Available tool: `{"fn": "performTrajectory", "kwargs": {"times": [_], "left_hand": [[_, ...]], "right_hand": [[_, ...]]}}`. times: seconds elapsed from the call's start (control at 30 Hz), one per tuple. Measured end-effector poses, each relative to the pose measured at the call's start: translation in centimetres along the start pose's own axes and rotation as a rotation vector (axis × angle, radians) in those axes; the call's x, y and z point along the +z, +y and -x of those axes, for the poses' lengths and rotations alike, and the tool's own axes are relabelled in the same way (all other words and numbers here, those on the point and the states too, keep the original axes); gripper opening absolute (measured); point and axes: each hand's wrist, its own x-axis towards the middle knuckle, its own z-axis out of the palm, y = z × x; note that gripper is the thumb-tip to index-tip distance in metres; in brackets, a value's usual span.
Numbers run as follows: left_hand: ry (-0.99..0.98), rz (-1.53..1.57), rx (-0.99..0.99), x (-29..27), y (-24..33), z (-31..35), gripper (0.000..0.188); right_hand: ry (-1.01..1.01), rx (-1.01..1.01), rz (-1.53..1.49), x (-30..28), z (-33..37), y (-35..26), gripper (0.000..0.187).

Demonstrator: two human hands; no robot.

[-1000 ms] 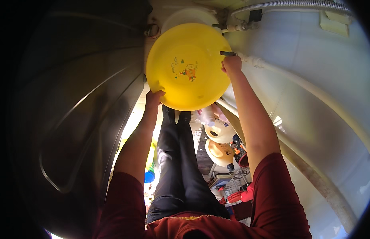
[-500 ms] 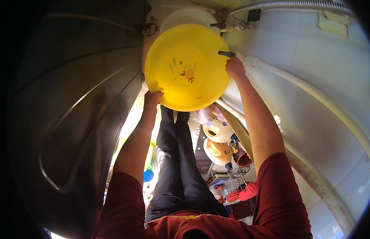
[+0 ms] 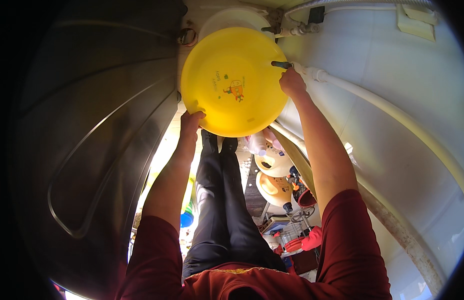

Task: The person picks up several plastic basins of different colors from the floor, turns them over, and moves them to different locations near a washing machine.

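A wide round yellow basin (image 3: 232, 107), with a small cartoon print on its bottom, is in front of me with its inside facing me. My left hand (image 3: 192, 123) is closed on its lower left rim, the thumb lying over the inside. On the right rim my right hand (image 3: 293, 84) is closed, its fingers partly hidden. Directly above that hand, a tap with a dark green handle (image 3: 280, 64) juts out over the basin's edge. Whether the right hand also touches the tap is unclear.
A dark moulded panel (image 3: 107, 130) rises close on my left. White pipes (image 3: 387, 100) run along the pale wall at right, with a second tap (image 3: 292, 31) farther off. Behind the yellow basin is a whitish basin (image 3: 234, 19). Containers (image 3: 273, 187) and a wire rack (image 3: 292, 232) stand low right.
The whole view has shifted very slightly, so the basin, hands and tap sit a little higher. Both hands keep the same places on the basin.
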Motion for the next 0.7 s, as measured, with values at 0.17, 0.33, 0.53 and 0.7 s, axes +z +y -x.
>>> {"fn": "performTrajectory", "kwargs": {"times": [0.17, 0.33, 0.53, 0.7], "left_hand": [[0.015, -0.01, -0.006, -0.06, -0.26, -0.61, 0.032], [0.044, 0.004, -0.011, 0.67, 0.47, -0.3, 0.032], [0.021, 0.019, 0.009, 0.43, -0.23, -0.79, 0.031], [0.02, 0.062, -0.045, -0.05, -0.17, -0.41, 0.032]], "right_hand": [[-0.052, 0.073, 0.016, -0.25, -0.14, -0.23, 0.03], [-0.062, 0.065, 0.001, -0.32, -0.82, -0.09, 0.029], [-0.061, 0.058, 0.004, 0.38, -0.7, 0.16, 0.029], [-0.054, 0.058, 0.008, 0.02, -0.41, -0.22, 0.029]]}}
